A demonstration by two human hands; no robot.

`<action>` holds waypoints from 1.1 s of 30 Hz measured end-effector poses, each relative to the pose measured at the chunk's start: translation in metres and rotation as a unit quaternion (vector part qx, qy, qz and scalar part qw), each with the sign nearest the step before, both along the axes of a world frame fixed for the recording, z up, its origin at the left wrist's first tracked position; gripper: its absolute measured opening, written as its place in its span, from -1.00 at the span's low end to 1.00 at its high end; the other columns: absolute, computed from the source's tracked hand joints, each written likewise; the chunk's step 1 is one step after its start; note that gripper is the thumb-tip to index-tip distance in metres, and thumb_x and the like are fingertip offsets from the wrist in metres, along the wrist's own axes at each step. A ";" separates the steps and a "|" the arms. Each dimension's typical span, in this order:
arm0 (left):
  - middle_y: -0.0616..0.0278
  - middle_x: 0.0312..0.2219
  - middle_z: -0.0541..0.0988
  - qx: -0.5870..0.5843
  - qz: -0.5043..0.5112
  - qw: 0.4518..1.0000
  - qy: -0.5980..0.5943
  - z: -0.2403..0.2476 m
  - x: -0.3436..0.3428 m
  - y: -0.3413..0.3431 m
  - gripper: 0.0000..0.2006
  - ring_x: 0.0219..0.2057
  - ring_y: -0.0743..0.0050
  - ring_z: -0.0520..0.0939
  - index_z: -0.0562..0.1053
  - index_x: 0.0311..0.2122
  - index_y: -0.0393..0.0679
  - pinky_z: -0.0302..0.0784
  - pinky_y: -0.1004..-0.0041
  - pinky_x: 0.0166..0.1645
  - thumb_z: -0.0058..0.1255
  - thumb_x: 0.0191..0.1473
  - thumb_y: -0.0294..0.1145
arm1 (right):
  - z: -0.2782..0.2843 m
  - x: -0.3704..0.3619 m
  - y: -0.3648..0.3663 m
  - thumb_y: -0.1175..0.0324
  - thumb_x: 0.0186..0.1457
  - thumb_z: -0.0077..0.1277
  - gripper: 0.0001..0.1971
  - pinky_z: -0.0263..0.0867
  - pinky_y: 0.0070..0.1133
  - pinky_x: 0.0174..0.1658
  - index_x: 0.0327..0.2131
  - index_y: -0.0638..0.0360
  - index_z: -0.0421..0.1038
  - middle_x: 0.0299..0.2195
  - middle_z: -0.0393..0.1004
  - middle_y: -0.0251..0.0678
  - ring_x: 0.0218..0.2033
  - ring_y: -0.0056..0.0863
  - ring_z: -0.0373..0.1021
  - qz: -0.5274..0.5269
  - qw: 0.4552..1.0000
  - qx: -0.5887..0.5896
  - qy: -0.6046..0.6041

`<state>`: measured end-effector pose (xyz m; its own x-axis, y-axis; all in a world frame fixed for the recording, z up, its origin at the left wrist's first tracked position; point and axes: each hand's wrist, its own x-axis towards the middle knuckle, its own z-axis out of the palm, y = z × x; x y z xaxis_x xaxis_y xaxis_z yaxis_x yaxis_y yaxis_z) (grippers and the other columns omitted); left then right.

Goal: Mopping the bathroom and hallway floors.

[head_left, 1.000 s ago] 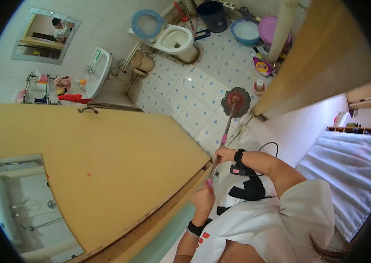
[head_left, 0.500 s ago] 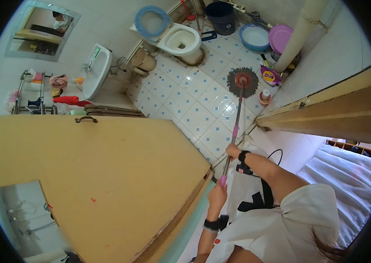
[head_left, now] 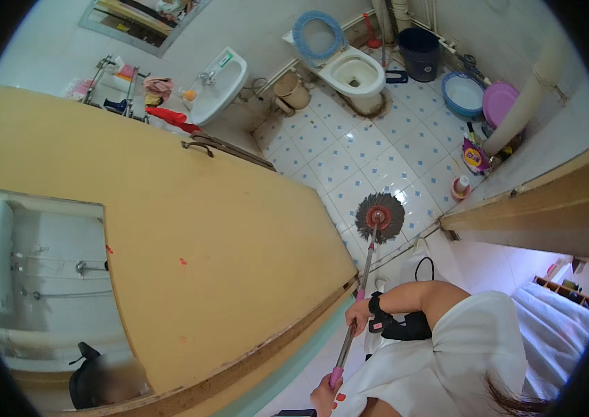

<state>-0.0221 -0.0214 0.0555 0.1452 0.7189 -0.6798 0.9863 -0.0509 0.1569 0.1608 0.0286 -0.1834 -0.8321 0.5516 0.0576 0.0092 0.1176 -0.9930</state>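
A mop with a round head of grey strands (head_left: 395,219) around a red disc rests on the tiled floor (head_left: 371,146), close to the doorway. Its metal pole, with pink sleeves, slants down toward me. My right hand (head_left: 359,316) wraps around the pole partway along, a black band on the wrist. Lower down, at the bottom edge of the view, my left hand (head_left: 325,396) grips the pole's pink end. Both hands are closed on the mop.
A yellow door (head_left: 239,222) stands along the left, a wooden door frame (head_left: 530,201) at right. Farther back are a toilet (head_left: 357,73), a washbasin (head_left: 221,87), a dark bucket (head_left: 419,54), a blue basin (head_left: 462,95) and a pink basin (head_left: 499,104). A small red pot (head_left: 460,189) stands by the wall.
The mop head has come back across the tiles toward me, near the doorway. Both hands have drawn the pole down and slightly left. My view has shifted too.
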 end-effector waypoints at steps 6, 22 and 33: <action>0.10 -0.59 0.46 0.073 -0.067 0.995 0.011 -0.063 0.052 0.006 -0.66 -0.54 0.10 0.47 0.34 -0.29 0.01 0.36 0.27 -0.43 -0.08 -0.25 -0.11 | -0.074 0.022 0.002 0.35 -0.37 0.05 -0.79 0.23 -0.51 -0.54 -0.58 0.24 0.33 -0.66 0.35 -0.23 -0.63 -0.43 0.30 -0.276 0.904 -0.320 0.061; -0.01 -0.58 0.44 0.102 -0.211 0.961 -0.149 -0.168 0.288 0.067 -0.70 -0.49 0.04 0.46 0.26 -0.34 -0.30 0.35 0.23 -0.43 -0.19 -0.24 -0.35 | -0.082 0.207 0.028 0.41 -0.22 -0.13 -0.74 0.29 -0.53 -0.52 -0.49 0.51 0.26 -0.56 0.36 -0.02 -0.52 -0.32 0.36 -0.678 0.637 -0.251 -0.266; 0.03 -0.59 0.44 0.087 -0.228 0.959 -0.145 -0.107 0.093 0.084 -0.75 -0.52 0.00 0.46 0.28 -0.30 -0.05 0.32 0.12 -0.46 -0.24 -0.16 -0.25 | 0.007 0.085 0.051 0.16 -0.07 -0.27 -0.64 0.29 -0.55 -0.56 -0.48 0.35 0.29 -0.68 0.33 -0.12 -0.66 -0.29 0.32 -0.244 0.880 -0.166 -0.372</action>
<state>0.0706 0.0630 -0.0513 0.6361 0.6346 -0.4389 0.7715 -0.5173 0.3704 0.2455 0.0791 -0.1765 -0.2312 0.7378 -0.6342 0.6400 -0.3756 -0.6703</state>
